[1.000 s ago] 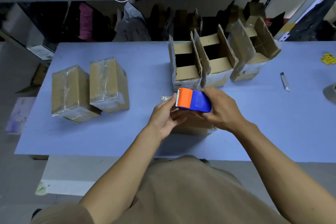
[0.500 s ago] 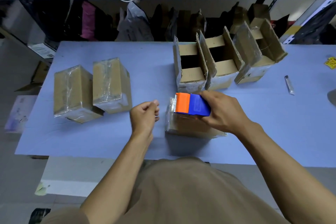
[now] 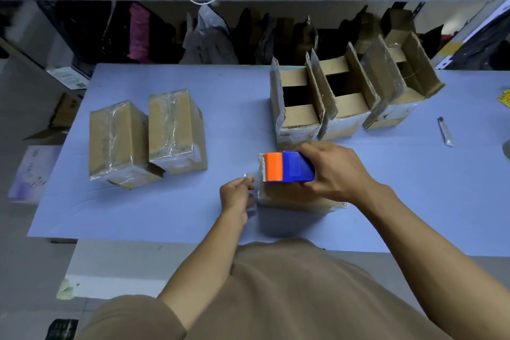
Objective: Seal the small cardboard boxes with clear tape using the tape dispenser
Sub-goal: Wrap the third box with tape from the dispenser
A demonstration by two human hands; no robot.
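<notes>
Small cardboard box point(image 3: 298, 197) near the table's point(image 3: 193, 210) near edge, centre, under the orange-and-blue tape dispenser point(image 3: 288, 167). Right hand point(image 3: 335, 171) wrapped round dispenser; left hand point(image 3: 237, 194) pinching clear tape point(image 3: 255, 178) at box's left end. Two taped boxes point(image 3: 146, 138) far left; three open boxes point(image 3: 347, 102) beyond.

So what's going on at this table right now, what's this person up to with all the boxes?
A person is taping up small cardboard boxes. The right hand grips the orange and blue tape dispenser on top of the box in front, while the left hand pinches the clear tape end at its left edge. Two taped boxes lie on the left of the table, and three open boxes stand at the back.
</notes>
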